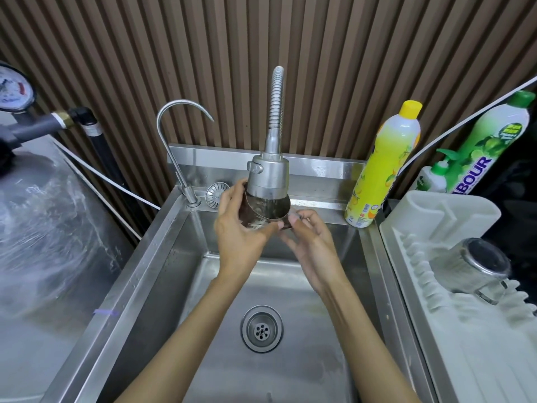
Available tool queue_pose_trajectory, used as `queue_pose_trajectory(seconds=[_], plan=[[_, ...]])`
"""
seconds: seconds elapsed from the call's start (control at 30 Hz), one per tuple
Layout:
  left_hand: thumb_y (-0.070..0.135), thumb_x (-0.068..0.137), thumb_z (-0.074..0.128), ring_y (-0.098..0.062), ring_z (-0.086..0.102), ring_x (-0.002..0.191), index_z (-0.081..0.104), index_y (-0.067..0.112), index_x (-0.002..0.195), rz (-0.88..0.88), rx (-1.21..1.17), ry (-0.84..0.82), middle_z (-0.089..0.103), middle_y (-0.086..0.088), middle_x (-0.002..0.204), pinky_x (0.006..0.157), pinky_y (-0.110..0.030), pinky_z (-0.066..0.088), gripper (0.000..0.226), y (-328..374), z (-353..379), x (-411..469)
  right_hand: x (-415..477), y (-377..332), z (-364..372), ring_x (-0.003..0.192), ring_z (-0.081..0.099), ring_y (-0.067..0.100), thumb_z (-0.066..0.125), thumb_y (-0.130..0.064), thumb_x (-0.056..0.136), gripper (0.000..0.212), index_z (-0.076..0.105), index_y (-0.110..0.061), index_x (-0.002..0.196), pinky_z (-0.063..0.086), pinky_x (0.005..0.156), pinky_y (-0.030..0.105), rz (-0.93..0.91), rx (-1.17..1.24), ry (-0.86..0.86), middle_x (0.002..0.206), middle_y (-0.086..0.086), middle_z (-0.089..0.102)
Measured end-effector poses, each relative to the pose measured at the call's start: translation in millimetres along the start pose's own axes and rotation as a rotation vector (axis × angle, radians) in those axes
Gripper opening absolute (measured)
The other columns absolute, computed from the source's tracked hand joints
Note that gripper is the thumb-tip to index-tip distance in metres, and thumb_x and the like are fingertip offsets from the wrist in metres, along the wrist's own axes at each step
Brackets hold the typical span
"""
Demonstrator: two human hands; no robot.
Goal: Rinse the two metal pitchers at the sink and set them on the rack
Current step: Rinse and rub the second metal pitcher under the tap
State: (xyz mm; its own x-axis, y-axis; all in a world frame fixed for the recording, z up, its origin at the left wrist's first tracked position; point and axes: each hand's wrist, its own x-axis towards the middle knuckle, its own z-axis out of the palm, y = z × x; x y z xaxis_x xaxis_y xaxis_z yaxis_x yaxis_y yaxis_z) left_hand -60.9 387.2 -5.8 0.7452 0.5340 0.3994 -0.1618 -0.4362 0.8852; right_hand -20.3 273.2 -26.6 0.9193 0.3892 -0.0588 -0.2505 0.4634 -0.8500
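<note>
Pitcher (263, 213) sits at centre frame, directly under the spray head (268, 175). Its mouth is tilted up toward the nozzle so that any flow enters the bore instead of running off the wall. Left hand (241, 231) grasps the body from the left, fingers round the far wall and thumb across the near wall; this grip carries the weight and sets the tilt. Right hand (311, 242) pinches what looks like the handle on the pitcher's right side with thumb and forefinger, the other fingers loosely curved below. It appears to steady or turn the vessel rather than bear it. Both hands hold the pitcher above the sink (162, 257) basin, so runoff would fall toward the drain (261, 328) at lower centre. Whether water is running cannot be confirmed. Second pitcher (476, 266) lies tilted on its side on the rack (465, 359) at right of frame, one circular end toward the camera, a position that should let it drain. Judgement: one pitcher is racked, the other is being rinsed, and its transfer rightward to the rack is not yet done.
</note>
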Motion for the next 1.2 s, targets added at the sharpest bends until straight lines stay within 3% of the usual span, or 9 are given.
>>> queue_pose_trajectory(seconds=[0.13, 0.33, 0.43, 0.57, 0.73, 0.83, 0.97, 1.07, 1.2], plan=[[0.026, 0.049, 0.091, -0.001, 0.052, 0.096, 0.060, 0.019, 0.116, -0.024, 0.123, 0.019, 0.051, 0.003, 0.104, 0.080, 0.003, 0.032, 0.074, 5, -8, -4, -10, -3, 4, 0.087, 0.064, 0.021, 0.057, -0.012, 0.090, 0.013, 0.051, -0.012, 0.079, 0.057, 0.084, 0.041, -0.013, -0.173, 0.075, 0.079, -0.001, 0.068], [0.054, 0.051, 0.084, -0.010, 0.059, 0.085, 0.067, 0.025, 0.092, -0.222, 0.131, -0.085, 0.059, 0.003, 0.091, 0.069, 0.002, 0.036, 0.053, 5, -9, -4, -16, -26, 9, 0.074, 0.073, 0.020, 0.071, -0.023, 0.081, 0.021, 0.056, -0.013, 0.069, 0.059, 0.054, 0.034, 0.000, -0.436, 0.256, 0.077, 0.004, 0.073], [0.041, 0.055, 0.086, -0.006, 0.067, 0.081, 0.072, 0.025, 0.086, -0.421, -0.082, -0.198, 0.073, 0.011, 0.081, 0.075, -0.013, 0.047, 0.038, 2, -9, -6, -16, -40, 13, 0.068, 0.071, 0.024, 0.075, -0.032, 0.076, 0.027, 0.056, -0.018, 0.062, 0.059, 0.061, 0.041, -0.083, -0.767, 0.342, 0.072, 0.007, 0.072], [0.013, 0.057, 0.084, -0.023, 0.066, 0.093, 0.069, 0.008, 0.105, -0.612, -0.448, -0.380, 0.073, -0.009, 0.099, 0.093, -0.035, 0.050, 0.051, -5, -4, -9, -24, -51, 19, 0.076, 0.063, 0.024, 0.069, -0.034, 0.079, 0.025, 0.053, -0.020, 0.067, 0.048, 0.072, 0.034, -0.260, -1.231, 0.361, 0.076, 0.003, 0.071], [-0.012, 0.061, 0.077, -0.021, 0.065, 0.096, 0.060, 0.009, 0.109, -0.522, -0.519, -0.322, 0.071, -0.007, 0.101, 0.094, -0.031, 0.049, 0.055, -5, 12, 1, -18, -39, 12, 0.097, 0.065, 0.013, 0.065, -0.010, 0.084, 0.027, 0.047, -0.022, 0.068, 0.052, 0.088, 0.034, -0.309, -0.880, 0.291, 0.101, -0.009, 0.067], [-0.010, 0.056, 0.081, -0.019, 0.063, 0.080, 0.061, 0.011, 0.104, -0.458, -0.388, -0.173, 0.071, 0.003, 0.086, 0.074, -0.026, 0.052, 0.057, -3, 17, 6, -7, -29, 2, 0.105, 0.063, 0.003, 0.060, -0.003, 0.086, 0.026, 0.046, -0.017, 0.069, 0.047, 0.094, 0.023, -0.243, -0.546, 0.184, 0.114, -0.006, 0.066], [0.009, 0.041, 0.081, -0.013, 0.063, 0.092, 0.060, 0.015, 0.110, -0.274, -0.207, -0.061, 0.065, 0.000, 0.103, 0.083, -0.025, 0.051, 0.072, 2, 14, 6, 8, -9, -14, 0.121, 0.055, 0.022, 0.052, -0.001, 0.090, 0.021, 0.046, -0.011, 0.073, 0.044, 0.102, 0.041, -0.010, 0.027, -0.039, 0.133, 0.008, 0.057], [0.019, 0.043, 0.078, -0.015, 0.060, 0.105, 0.057, 0.015, 0.121, -0.170, -0.064, -0.052, 0.061, -0.002, 0.115, 0.093, -0.031, 0.049, 0.080, 6, 2, 3, 7, 4, -11, 0.112, 0.054, 0.026, 0.056, -0.005, 0.084, 0.015, 0.048, -0.010, 0.073, 0.049, 0.097, 0.043, 0.083, 0.189, -0.095, 0.121, 0.015, 0.055], [0.020, 0.048, 0.089, 0.000, 0.051, 0.097, 0.056, 0.019, 0.125, -0.107, 0.065, -0.041, 0.053, 0.003, 0.111, 0.082, 0.004, 0.033, 0.084, 13, -8, -3, -2, 3, -4, 0.085, 0.061, 0.018, 0.056, -0.008, 0.087, 0.016, 0.050, -0.011, 0.072, 0.059, 0.078, 0.039, 0.066, 0.027, -0.035, 0.088, 0.008, 0.060]])
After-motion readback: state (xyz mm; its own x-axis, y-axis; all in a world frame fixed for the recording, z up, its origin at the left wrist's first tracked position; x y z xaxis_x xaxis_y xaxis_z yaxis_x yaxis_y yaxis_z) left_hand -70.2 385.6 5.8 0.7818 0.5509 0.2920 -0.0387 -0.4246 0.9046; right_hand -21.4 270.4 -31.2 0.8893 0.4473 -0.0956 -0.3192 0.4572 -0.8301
